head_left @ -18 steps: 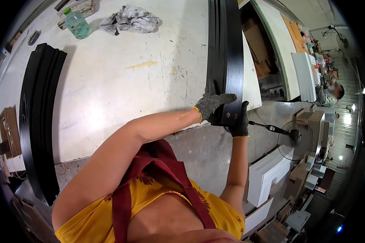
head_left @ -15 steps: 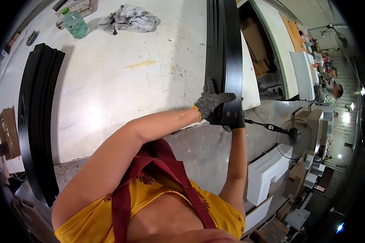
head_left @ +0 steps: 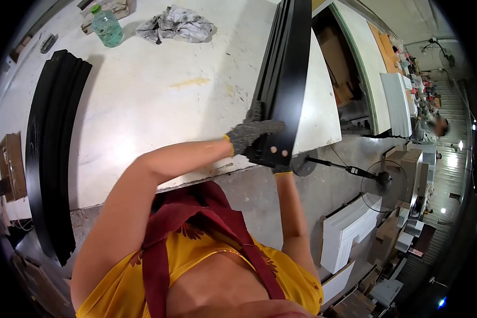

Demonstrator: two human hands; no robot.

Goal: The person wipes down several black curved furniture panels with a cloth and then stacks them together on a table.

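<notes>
We grip the near end of the black strips [head_left: 283, 79] with both gloved hands, left hand [head_left: 252, 135] closed on top, right hand [head_left: 275, 159] clasped beneath, their long axis running far across the table [head_left: 159, 95].

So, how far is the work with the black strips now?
One stack of black strips already lies at the table's left edge. In hand: both gloved hands, left hand and right hand, grip the near end of the black bundle on the table's right side. It still overhangs the edge, not yet laid down.
</notes>
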